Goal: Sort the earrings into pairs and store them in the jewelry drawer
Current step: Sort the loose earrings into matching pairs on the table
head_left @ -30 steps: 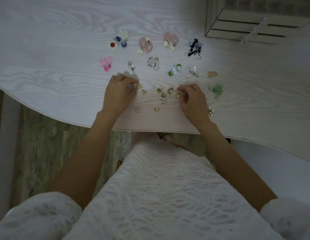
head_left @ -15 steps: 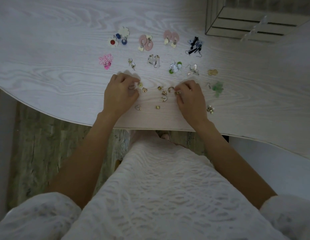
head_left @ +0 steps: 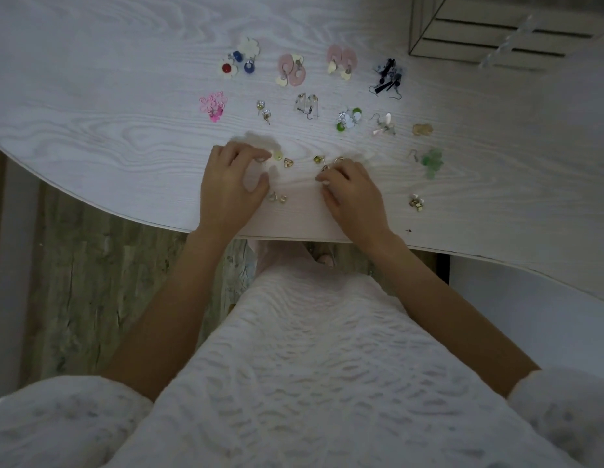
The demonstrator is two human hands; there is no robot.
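Sorted earring pairs lie in rows on the white table (head_left: 124, 136): red and blue flowers (head_left: 239, 62), pink ovals (head_left: 291, 69), black drops (head_left: 388, 77), clear drops (head_left: 307, 104), green leaves (head_left: 432, 162). Small gold earrings lie loose near the front edge: a triangle (head_left: 287, 162), a stud (head_left: 318, 159), a hoop (head_left: 338, 160). My left hand (head_left: 231, 187) rests with arched fingertips on the table by a pale stud (head_left: 277, 156), thumb apart. My right hand (head_left: 353, 194) pinches a small gold earring at its fingertips and hides others. The mirrored jewelry drawer box (head_left: 496, 32) stands at the back right.
Two small studs (head_left: 276, 197) lie together beside my left thumb. A gold cluster pair (head_left: 416, 201) sits to the right of my right hand. The table's curved front edge (head_left: 131, 211) runs just below my wrists. A white surface (head_left: 530, 298) stands low on the right.
My right hand has slid left and toward me across the small gold earrings. A gold stud now lies next to the one by my left thumb. My left hand has stayed in place.
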